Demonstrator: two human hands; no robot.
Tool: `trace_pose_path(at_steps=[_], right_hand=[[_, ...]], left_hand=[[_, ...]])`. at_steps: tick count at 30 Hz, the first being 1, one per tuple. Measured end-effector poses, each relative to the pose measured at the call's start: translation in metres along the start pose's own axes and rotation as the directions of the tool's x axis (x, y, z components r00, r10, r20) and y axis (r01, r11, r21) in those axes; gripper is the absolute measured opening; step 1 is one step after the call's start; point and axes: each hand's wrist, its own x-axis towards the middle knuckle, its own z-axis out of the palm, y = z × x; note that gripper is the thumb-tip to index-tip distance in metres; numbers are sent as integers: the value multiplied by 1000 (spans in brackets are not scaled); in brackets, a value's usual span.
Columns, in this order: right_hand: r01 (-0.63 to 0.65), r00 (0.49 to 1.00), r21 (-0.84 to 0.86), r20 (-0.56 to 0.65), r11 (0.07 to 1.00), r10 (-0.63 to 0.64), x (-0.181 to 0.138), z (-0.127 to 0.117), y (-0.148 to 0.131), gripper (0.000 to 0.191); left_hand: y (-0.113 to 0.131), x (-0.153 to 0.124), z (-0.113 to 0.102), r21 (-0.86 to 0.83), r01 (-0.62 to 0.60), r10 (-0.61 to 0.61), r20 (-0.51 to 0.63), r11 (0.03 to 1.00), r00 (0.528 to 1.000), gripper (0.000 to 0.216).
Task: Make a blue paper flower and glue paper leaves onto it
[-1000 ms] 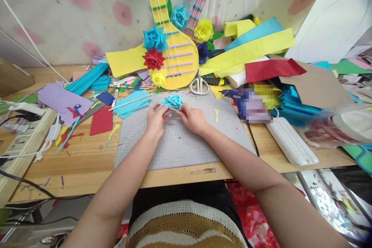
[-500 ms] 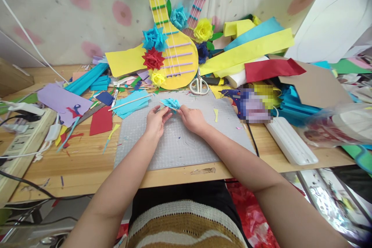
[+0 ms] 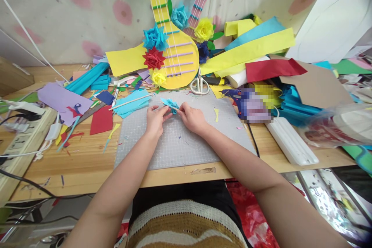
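Observation:
A small blue crepe-paper flower [image 3: 173, 105] with a thin pale stick across it is held between my two hands, above the grey cutting mat [image 3: 186, 143]. My left hand [image 3: 155, 120] grips its left side between thumb and fingers. On the right side, my right hand [image 3: 192, 117] pinches the stick end and the paper beside it; the fingertips are partly hidden. Left of my hands lie light-blue paper pieces [image 3: 133, 100] with a white stick [image 3: 124, 103] across them. White-handled scissors [image 3: 199, 85] rest behind the mat.
A yellow paper guitar [image 3: 183, 52] with paper flowers leans at the back. Yellow paper strips [image 3: 252, 52] and a red strip [image 3: 274, 70] pile up at right, near a white power strip [image 3: 292, 141]. Purple paper [image 3: 59, 99] and red paper [image 3: 101, 120] lie at left.
The blue flower has turned and tipped slightly between my fingers, so the stick now runs across its front. Both hands stay in nearly the same place.

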Motion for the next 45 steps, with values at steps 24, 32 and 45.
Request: trace_pose_path(at_steps=[24,32,45], right_hand=[[159,987,287,-80,945,-142,3,-9,20,21],[172,985,326,-37,930,-169,2,-13,20,21],[171,985,300,-37,939,-168,3,-8,20,23]], left_hand=[[-4,27,-21,378,-693,544,432,614,719,58],[1,15,-16,260,-589,428,479,765,766,61],[-4,18,-16,284,-623,469,456,729,757,50]])
